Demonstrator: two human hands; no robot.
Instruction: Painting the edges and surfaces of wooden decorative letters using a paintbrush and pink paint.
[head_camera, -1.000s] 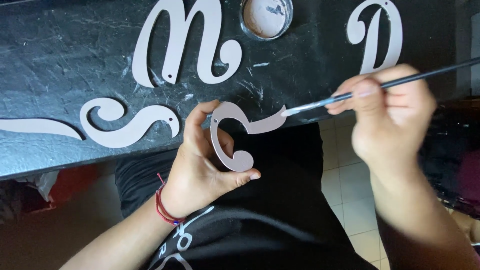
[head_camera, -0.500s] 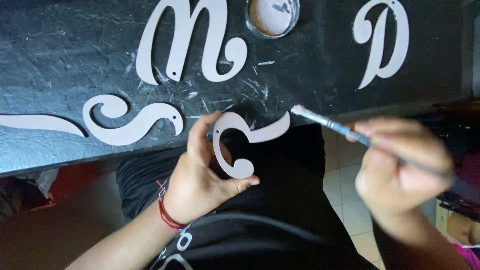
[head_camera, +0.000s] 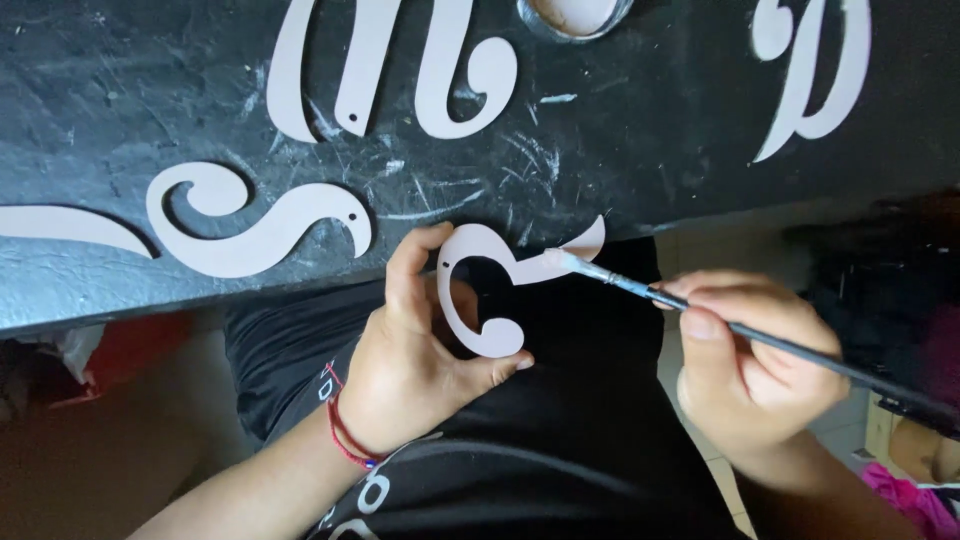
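Head view: left hand pinches a pale curled cutout (fingers clamped), right hand grips a paintbrush, bristles touching the cutout's tip.

A dark, scuffed surface streaked with pale paint marks carries several pale curly cut-out shapes — a large looped letter at the top middle, another curled letter at the top right, an S-shaped swirl at the left, and a pale tapering sliver at the far left edge. A small round dish sits at the top edge, cut off by the frame — below the surface, pale floor tiles show.
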